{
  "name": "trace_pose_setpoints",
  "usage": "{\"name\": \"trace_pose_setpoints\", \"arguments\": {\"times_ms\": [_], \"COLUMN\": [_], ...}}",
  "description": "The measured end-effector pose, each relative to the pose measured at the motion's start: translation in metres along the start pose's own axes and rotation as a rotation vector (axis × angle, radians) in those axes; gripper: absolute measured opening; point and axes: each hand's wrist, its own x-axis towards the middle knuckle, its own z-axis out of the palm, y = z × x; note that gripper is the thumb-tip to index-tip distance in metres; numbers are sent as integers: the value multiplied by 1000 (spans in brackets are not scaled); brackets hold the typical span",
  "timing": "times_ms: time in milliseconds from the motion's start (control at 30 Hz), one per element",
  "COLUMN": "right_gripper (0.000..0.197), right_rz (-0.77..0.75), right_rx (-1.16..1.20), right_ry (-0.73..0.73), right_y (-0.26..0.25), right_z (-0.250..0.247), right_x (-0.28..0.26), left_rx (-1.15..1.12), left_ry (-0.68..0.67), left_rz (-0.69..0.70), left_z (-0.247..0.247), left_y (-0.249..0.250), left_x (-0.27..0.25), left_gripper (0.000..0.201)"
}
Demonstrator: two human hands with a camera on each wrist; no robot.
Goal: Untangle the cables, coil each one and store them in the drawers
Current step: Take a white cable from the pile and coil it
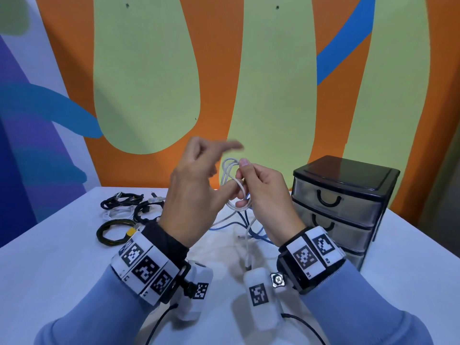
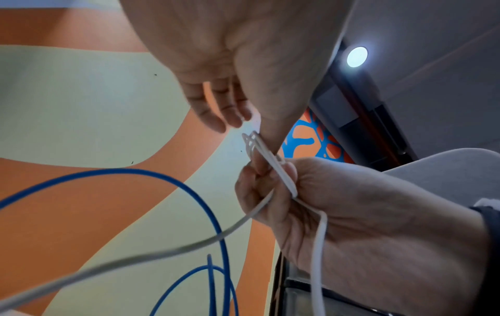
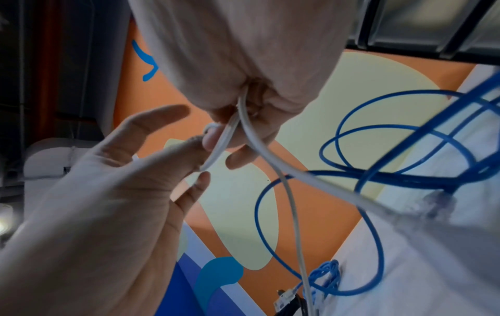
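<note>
The right hand (image 1: 263,195) pinches a small coil of white cable (image 1: 230,180); the left hand (image 1: 194,192) is spread, thumb touching the loops, above a loose blue cable (image 1: 251,227).

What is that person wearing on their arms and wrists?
Both arms are in light blue sleeves. Each wrist has a black band with white squares printed in black blocky patterns, like checkered codes. Under each wrist hangs a small white camera box with a thin black cable trailing off. The hands are bare, without gloves.
</note>
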Motion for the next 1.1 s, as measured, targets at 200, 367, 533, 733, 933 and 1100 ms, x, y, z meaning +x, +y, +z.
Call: {"name": "trace_pose_setpoints", "arguments": {"times_ms": [200,367,533,733,933,1100], "right_gripper": [38,40,43,44,43,44], "right_rz": [37,-69,-145,-145,-83,-92], "right_rx": [66,-44,-222,-274,-226,-158], "right_ry": [77,171,197,248,245,229], "right_y": [3,4,6,6,7,-3], "right_z": [-11,-19,-21,-26,-23,-25], "right_x": [9,15,13,15,16,13], "left_rx": [-419,-930,-1391,-1188,-894,-747], "left_ry": [70,-13,-1,-208,-326,-380], "left_rz": [-162,-615,-946,-919,-929,-886], "left_z": [-6,-15,-27,-43,-57,-52], "left_y": [3,7,8,1,-5,-15], "left_x": [4,13,19,25,26,25], "left_gripper": [10,9,23,34,29,30]}}
